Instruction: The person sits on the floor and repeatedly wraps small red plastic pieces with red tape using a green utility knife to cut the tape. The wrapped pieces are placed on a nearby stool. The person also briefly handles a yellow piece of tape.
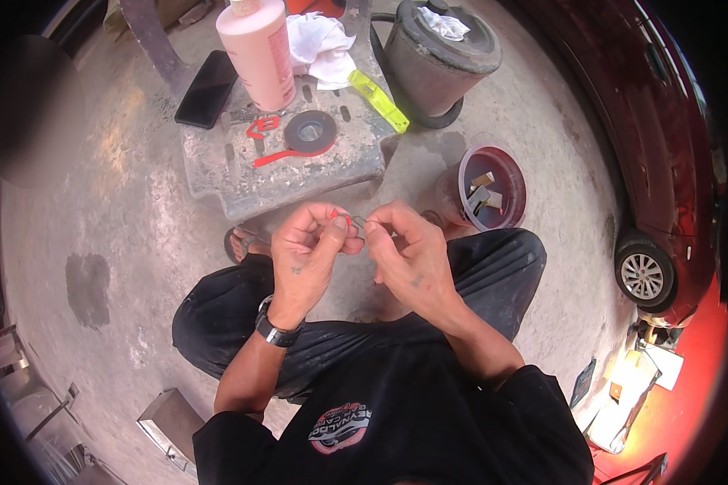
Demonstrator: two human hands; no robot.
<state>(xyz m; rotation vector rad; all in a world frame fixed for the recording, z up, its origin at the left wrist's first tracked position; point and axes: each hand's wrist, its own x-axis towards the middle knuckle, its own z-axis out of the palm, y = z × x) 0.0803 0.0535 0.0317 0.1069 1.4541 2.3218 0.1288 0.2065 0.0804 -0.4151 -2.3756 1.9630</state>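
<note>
My left hand [309, 249] pinches a small red piece [334, 214] between thumb and fingers, above my lap. Close beside it, my right hand [413, 252] has its thumb and forefinger closed on a thin dark strip [359, 219] that meets the red piece. What exactly the two pieces are is too small to tell. On the worn grey plastic stool [283, 182] ahead lie a roll of black tape with a red backing [325, 144] and a red letter-shaped emblem piece [263, 127]. A yellow-green utility knife [378, 101] rests at its right edge.
A pink bottle [259, 61], a black phone [206, 89] and a crumpled white cloth [319, 48] stand or lie on the stool. Right of it are a dark lidded bucket [441, 61] and a tub with scraps [453, 190]. A dark red car [663, 153] stands far right.
</note>
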